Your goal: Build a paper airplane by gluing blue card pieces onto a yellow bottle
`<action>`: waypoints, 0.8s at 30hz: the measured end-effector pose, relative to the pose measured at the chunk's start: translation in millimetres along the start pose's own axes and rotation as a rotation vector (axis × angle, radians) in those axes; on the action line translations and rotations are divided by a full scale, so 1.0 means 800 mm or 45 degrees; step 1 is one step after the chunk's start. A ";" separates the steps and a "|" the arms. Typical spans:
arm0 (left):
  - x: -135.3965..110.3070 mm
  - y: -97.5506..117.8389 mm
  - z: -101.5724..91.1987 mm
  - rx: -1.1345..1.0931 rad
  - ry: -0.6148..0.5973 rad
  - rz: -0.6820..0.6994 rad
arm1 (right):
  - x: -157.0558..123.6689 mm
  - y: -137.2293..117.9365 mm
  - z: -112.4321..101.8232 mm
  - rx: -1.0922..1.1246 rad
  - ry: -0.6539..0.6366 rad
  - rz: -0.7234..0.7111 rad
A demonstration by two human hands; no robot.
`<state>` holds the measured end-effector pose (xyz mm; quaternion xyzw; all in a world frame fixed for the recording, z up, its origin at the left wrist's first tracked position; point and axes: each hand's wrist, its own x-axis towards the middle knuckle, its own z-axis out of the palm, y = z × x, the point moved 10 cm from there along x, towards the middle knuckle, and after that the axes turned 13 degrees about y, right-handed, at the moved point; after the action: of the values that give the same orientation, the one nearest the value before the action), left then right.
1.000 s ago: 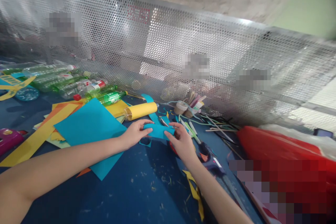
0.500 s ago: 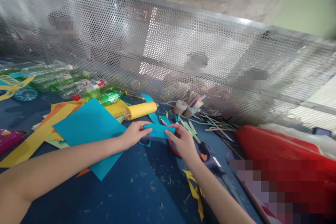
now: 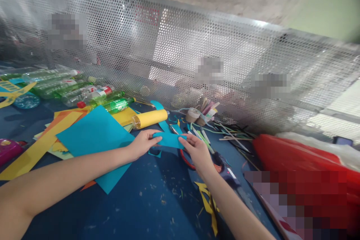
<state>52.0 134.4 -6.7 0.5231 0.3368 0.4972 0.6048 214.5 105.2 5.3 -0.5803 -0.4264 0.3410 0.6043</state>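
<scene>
Between my two hands a small blue piece of paper is stretched out above the table. My left hand pinches its left end, thumb on the near side. At the right end, my right hand grips it between thumb and fingers. Large blue sheets lie under and beyond my left forearm. Just past my hands lies a bottle wrapped in yellow paper. Scissors with red-orange handles are partly hidden by my right hand, and a dark blue glue gun lies right of it.
Several plastic bottles lie at the back left before a perforated metal screen. Cups with sticks stand near the screen. A red bag fills the right side. Yellow scraps lie near my right forearm.
Both hands keep hold of the blue paper. My right thumb and fingers have shifted slightly on its right end. The things on the table look the same.
</scene>
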 end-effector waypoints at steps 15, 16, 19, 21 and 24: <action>0.003 -0.005 -0.001 -0.072 -0.008 -0.028 | 0.003 0.002 -0.004 0.036 -0.011 0.055; 0.002 -0.004 -0.001 -0.079 -0.005 -0.033 | 0.002 0.002 -0.002 0.017 -0.033 0.062; 0.002 -0.003 -0.002 -0.069 0.009 -0.042 | -0.001 0.003 0.005 -0.085 -0.114 0.089; 0.002 -0.003 -0.003 -0.053 0.023 -0.050 | -0.003 0.003 0.008 -0.163 -0.143 0.076; 0.002 -0.005 -0.003 -0.045 0.032 -0.069 | -0.003 -0.006 0.006 -0.293 -0.112 -0.051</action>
<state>51.4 136.8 -10.5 0.4966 0.3496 0.4930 0.6229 208.4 104.3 9.4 -0.6218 -0.5001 0.3028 0.5212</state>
